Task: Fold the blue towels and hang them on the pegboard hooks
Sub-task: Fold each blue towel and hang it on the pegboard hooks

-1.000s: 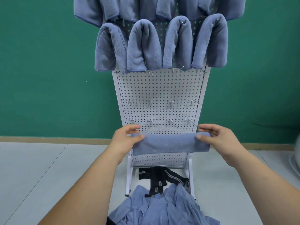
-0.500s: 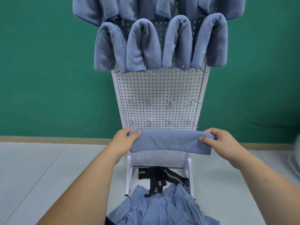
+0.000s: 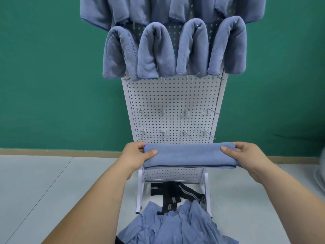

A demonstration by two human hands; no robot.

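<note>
I hold a folded blue towel (image 3: 189,155) level in front of the white pegboard (image 3: 173,99). My left hand (image 3: 136,154) grips its left end, thumb on top. Its right end sits in my right hand (image 3: 243,155), thumb on top as well. The towel hangs in the air just below the lowest row of bare hooks (image 3: 184,133). Several folded blue towels (image 3: 173,50) hang over hooks higher on the board. A heap of unfolded blue towels (image 3: 175,224) lies on the floor at the board's foot.
A black strap with grey stripes (image 3: 174,192) lies under the pegboard stand, between its white legs (image 3: 139,192). A second row of bare hooks (image 3: 184,111) is above the lowest one. Behind stands a green wall (image 3: 52,76); grey floor (image 3: 44,187) spreads left and right.
The towel has been folded over once more and is now a flatter, thicker band. Both hands dropped slightly and shifted their grip, thumbs now on top.
</note>
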